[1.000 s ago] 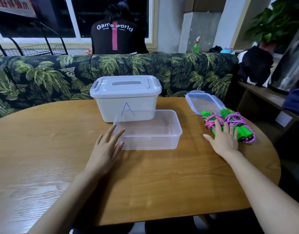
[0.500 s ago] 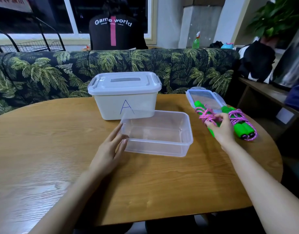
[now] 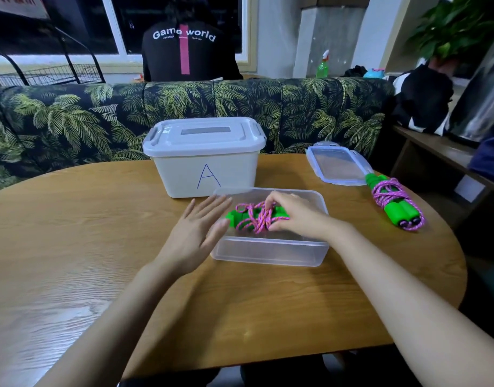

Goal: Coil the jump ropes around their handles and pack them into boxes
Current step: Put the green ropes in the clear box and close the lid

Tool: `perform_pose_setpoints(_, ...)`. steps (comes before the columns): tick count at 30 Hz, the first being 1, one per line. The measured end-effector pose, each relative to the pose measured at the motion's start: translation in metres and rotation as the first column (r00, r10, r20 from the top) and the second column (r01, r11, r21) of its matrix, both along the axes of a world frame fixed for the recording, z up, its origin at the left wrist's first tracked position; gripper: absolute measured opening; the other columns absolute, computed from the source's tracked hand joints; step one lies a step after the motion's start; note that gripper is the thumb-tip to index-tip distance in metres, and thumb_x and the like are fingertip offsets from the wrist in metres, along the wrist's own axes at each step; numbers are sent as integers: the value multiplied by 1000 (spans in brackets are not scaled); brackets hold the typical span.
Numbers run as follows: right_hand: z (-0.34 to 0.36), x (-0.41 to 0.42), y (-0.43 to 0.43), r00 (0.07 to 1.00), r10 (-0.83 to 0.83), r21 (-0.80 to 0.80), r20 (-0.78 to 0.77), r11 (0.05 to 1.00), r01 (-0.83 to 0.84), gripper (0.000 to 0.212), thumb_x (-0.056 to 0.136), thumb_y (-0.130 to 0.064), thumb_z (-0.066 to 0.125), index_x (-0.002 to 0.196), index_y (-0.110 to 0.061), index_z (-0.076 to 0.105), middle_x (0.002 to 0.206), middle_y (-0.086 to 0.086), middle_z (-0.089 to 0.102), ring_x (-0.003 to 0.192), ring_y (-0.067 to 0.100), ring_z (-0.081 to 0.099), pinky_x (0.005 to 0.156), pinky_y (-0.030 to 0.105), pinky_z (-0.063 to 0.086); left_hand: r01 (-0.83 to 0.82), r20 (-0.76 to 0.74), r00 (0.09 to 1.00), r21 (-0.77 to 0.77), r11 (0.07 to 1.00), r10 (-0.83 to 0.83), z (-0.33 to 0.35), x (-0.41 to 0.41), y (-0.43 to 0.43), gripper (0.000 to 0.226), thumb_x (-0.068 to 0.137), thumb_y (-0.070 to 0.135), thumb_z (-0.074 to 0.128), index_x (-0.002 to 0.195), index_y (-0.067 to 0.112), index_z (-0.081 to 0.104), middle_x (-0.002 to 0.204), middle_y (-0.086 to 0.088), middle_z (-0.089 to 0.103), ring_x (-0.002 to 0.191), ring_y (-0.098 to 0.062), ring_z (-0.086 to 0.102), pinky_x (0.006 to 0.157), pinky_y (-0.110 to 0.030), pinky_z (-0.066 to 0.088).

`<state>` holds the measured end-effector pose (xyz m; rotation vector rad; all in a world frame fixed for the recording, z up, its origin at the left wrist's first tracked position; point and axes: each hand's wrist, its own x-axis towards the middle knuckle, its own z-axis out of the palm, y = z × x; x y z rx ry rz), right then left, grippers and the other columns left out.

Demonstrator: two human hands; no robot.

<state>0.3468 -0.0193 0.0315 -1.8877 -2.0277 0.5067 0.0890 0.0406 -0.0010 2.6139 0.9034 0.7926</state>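
Currently, status by item:
Right hand [image 3: 299,216]: fingers and thumb curled round the coiled jump rope [image 3: 254,217], gripping it at its right end
Coiled jump rope: green handles side by side, pink cord wound round them; lying lengthwise within the rim of the clear box [image 3: 268,251]; contact with the box floor cannot be told
Left hand [image 3: 195,233]: fingers straight and spread, holding nothing; palm down at the left end of the clear box, fingertips over its left rim
Clear box: open, no lid fitted; on the wooden table [image 3: 100,247], just in front of the white bin [image 3: 206,166]
White bin: lid closed, letter "A" on its front wall
Loose lid [image 3: 338,166]: flat on the table, right of the white bin
Second jump rope [image 3: 396,202]: coiled the same way — on the table at the right, one handle end touching the loose lid's near corner, well apart from both hands
Background: palm-print sofa [image 3: 72,121] behind the table; a person in a black shirt [image 3: 187,51] seated beyond it, back turned
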Motion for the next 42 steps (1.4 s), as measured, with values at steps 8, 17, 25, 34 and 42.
perform_pose_setpoints(8,15,-2,-32,965,31,-256,262,966,39,86,77,-81,7,156,-45,8,166,-6,3,153,20,-6,122,50,-9,11,-507,862,-24,1000,-22,22,25,4,112,64,86,-27,154,42,21,161,20,18,152,-8,-1,118,-52,-19)
perform_pose_setpoints(17,2,18,-27,896,34,-91,443,996,7,93,71,-88,7,153,-46,20,162,-11,23,152,17,9,121,53,-10,-76,-548,835,-25,997,50,21,52,10,118,59,86,-31,152,44,28,161,18,21,152,-17,14,121,-56,-1)
perform_pose_setpoints(25,-25,94,-44,946,-255,268,201,943,197,100,75,-86,-15,148,-40,36,160,-12,26,151,13,11,122,47,-4,-92,-474,876,21,996,90,16,78,14,119,60,85,-30,149,43,36,159,15,30,150,-15,17,122,-50,8)
perform_pose_setpoints(34,-54,175,-42,607,-753,201,255,655,728,68,97,-63,30,157,-34,15,166,8,-2,150,43,-2,118,64,10,-82,-449,890,22,996,83,17,85,16,115,64,87,-28,149,43,37,157,16,34,150,-14,19,122,-48,6)
perform_pose_setpoints(42,-65,180,-47,532,-832,204,158,555,807,48,99,-35,55,145,-29,40,152,16,32,131,45,34,105,58,35,-59,-468,881,42,997,72,15,77,13,109,66,85,-27,150,46,31,158,17,31,151,-13,15,121,-44,5)
